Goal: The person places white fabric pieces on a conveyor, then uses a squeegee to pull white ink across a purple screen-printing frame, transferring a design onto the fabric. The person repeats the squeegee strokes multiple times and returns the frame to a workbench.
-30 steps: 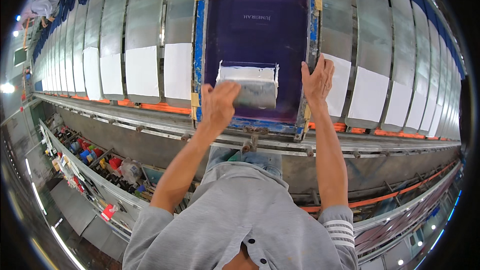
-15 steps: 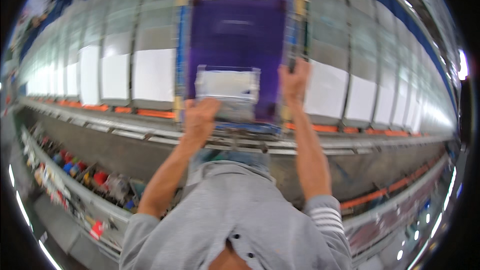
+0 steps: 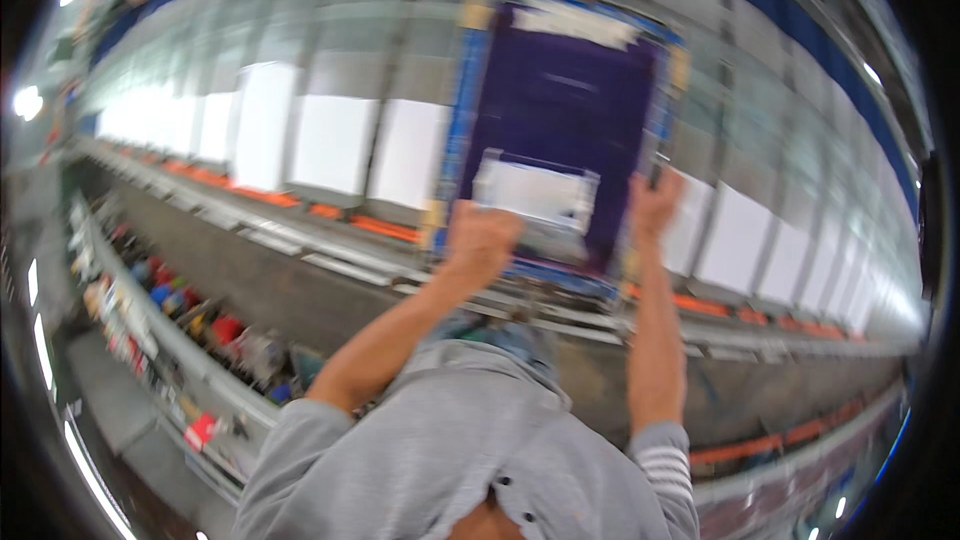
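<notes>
A screen-printing frame (image 3: 464, 105) lies in front of me, its blue-edged rim around a dark purple screen (image 3: 560, 95). Near its close end the screen carries a pale rectangle (image 3: 535, 192) with a silver-grey strip below. My left hand (image 3: 482, 243) is closed at the frame's near left corner, beside that strip; blur hides its fingertips. On the right rim, my right hand (image 3: 655, 205) is closed too, next to a small dark part. What lies under the frame is hidden.
White sheets (image 3: 335, 145) lie in a row along the long grey table (image 3: 335, 70), on both sides of the frame. Orange strips (image 3: 385, 229) and a metal rail (image 3: 285, 240) run along its near edge. Mixed colourful items (image 3: 225, 328) fill a shelf at the lower left.
My view has turned, so the frame and both hands appear further right and the table slants. Relative to the neighbouring sheets the frame has not visibly moved; both hands stay on it.
</notes>
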{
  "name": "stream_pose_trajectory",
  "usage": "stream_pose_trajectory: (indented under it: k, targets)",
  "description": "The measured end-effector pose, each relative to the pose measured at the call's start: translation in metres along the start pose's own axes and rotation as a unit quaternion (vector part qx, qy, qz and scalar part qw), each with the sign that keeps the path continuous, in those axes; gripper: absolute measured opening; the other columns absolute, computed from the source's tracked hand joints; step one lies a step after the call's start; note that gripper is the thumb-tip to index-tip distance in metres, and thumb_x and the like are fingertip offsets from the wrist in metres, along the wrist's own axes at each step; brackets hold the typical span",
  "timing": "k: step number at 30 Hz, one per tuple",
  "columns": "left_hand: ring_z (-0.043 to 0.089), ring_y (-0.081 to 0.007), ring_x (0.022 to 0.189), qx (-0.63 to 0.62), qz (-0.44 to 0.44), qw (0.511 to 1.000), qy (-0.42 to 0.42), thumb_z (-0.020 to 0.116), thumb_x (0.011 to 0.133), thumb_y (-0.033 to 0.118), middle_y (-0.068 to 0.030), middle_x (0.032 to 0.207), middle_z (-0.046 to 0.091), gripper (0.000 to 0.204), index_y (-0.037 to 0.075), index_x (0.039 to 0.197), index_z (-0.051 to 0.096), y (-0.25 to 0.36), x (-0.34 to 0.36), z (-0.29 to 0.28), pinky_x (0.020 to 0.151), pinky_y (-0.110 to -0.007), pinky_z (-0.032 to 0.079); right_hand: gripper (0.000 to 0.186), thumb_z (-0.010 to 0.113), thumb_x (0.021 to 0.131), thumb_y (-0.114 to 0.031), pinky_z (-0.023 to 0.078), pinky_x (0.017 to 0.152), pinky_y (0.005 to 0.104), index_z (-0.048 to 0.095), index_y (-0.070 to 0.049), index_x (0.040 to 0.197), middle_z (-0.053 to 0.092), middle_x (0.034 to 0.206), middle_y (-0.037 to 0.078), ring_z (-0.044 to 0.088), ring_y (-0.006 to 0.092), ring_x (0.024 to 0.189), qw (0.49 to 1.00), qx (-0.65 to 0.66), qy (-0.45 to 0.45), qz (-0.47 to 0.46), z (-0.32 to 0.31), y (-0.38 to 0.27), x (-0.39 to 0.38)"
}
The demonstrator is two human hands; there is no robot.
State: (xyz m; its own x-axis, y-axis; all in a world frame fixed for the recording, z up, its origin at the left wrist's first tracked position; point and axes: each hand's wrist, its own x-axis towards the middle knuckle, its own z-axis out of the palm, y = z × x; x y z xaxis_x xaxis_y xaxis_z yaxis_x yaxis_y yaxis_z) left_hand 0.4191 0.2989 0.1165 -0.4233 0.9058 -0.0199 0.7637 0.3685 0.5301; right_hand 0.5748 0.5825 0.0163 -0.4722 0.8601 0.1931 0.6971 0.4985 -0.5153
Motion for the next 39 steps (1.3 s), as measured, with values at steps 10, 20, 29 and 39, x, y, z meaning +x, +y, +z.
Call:
stream_pose_trajectory:
  k: [10, 20, 29, 39]
  targets:
    - [0.068, -0.0233, 0.093, 0.079, 0.020, 0.997, 0.006, 0.061, 0.079, 0.004, -0.0082, 0.099, 0.072, 0.027, 0.010, 0.104, 0.069, 0.011, -0.004, 0.011, 0.084, -0.044, 0.035, 0.052, 0.073, 0.094, -0.031, 0.044, 0.106, 0.0464, 0.062, 0.002, 0.132, 0.059, 0.132, 0.023, 0.054, 0.0397, 0.126, 0.992, -0.103, 0.024, -0.070, -0.017, -0.004, 0.001]
    - [0.072, -0.0278, 0.082, 0.067, -0.040, 0.994, -0.076, 0.065, 0.077, 0.005, -0.0093, 0.083, 0.076, 0.024, 0.014, 0.091, 0.082, -0.020, 0.132, -0.021, 0.077, -0.045, 0.039, 0.015, 0.069, 0.080, -0.011, 0.044, 0.098, 0.0485, 0.070, -0.007, 0.095, 0.067, 0.100, 0.007, 0.060, 0.0274, 0.105, 0.914, -0.004, -0.257, -0.313, -0.048, -0.122, 0.038]
    - [0.071, -0.0286, 0.087, 0.022, -0.068, 0.988, -0.136, 0.066, 0.076, 0.005, -0.0098, 0.092, 0.077, 0.024, 0.010, 0.094, 0.079, 0.003, 0.047, -0.025, 0.081, -0.045, 0.036, 0.011, 0.065, 0.077, -0.003, 0.044, 0.101, 0.0533, 0.064, -0.007, 0.088, 0.061, 0.091, 0.007, 0.060, 0.0288, 0.104, 0.921, 0.042, -0.264, -0.283, -0.075, -0.127, -0.042]
    - [0.070, -0.0285, 0.091, 0.017, -0.050, 0.997, -0.052, 0.065, 0.077, 0.004, -0.0092, 0.094, 0.077, 0.024, 0.011, 0.095, 0.079, 0.010, 0.034, -0.013, 0.082, -0.043, 0.035, 0.013, 0.067, 0.076, -0.003, 0.045, 0.101, 0.0535, 0.065, -0.007, 0.089, 0.063, 0.096, 0.009, 0.060, 0.0297, 0.104, 0.937, 0.057, -0.261, -0.227, -0.070, -0.120, -0.063]
